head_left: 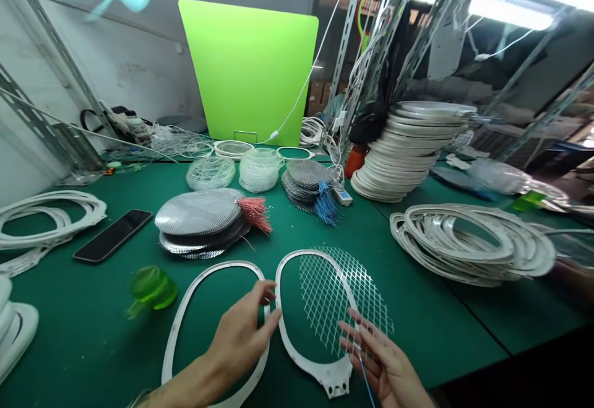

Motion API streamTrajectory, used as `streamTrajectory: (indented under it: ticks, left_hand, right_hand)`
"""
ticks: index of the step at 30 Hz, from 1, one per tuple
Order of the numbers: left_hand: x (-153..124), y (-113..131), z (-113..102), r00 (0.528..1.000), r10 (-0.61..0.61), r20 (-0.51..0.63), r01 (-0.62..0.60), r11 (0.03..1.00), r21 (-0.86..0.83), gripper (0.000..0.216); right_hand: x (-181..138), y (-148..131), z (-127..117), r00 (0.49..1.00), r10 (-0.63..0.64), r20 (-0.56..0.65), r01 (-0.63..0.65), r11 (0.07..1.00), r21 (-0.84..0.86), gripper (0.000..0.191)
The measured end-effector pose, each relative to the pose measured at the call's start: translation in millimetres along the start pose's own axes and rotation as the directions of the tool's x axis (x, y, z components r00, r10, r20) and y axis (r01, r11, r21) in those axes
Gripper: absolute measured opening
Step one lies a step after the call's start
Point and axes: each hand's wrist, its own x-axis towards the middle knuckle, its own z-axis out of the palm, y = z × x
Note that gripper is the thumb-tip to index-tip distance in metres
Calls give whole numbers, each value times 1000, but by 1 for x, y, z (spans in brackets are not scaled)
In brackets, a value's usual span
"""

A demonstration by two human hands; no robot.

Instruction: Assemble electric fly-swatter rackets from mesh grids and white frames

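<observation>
Two white oval racket frames lie side by side on the green table: the left frame and the right frame. A white mesh grid lies slanted over the right frame, sticking out past its right rim. My left hand rests between the two frames, fingers curled onto the inner rims. My right hand lies with fingers spread on the lower edge of the mesh, and a thin blue wire runs by its palm.
Behind are stacks of metal mesh with red wires and blue wires, clear coils, a tall pile of white frames, loose frames at right and left, a phone, a green cup, a green board.
</observation>
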Motion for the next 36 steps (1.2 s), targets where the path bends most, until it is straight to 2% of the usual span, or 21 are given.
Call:
streamTrajectory:
  ticks: [1,3,6,13,24,30,36]
  left_hand:
    - [-3,-3,4,997,81,-10,-79,991,109,41]
    - [-2,-7,9,983,181,-10,-174,959,224,37]
    - [7,-10,7,970,232,-66,-207,941,268,34]
    - [16,-14,-12,969,200,-145,-155,949,273,29]
    - [20,-11,-9,980,178,-86,-154,960,236,24]
    - [22,-11,-5,985,166,-56,-151,966,209,20]
    - [25,-12,-4,981,187,-45,-174,964,201,18]
  right_hand:
    - [1,2,-3,1000,9,-19,-9,1000,9,68]
    - [4,5,-4,998,58,-19,-58,998,6,69]
    - [9,12,5,991,133,19,-133,991,-26,67]
    - [16,19,12,988,156,15,-156,987,-41,64]
    - [15,5,21,983,180,-22,-181,980,-87,55]
    - [16,4,19,981,190,29,-187,980,-71,60]
    - [22,3,20,980,200,-1,-199,975,-98,57]
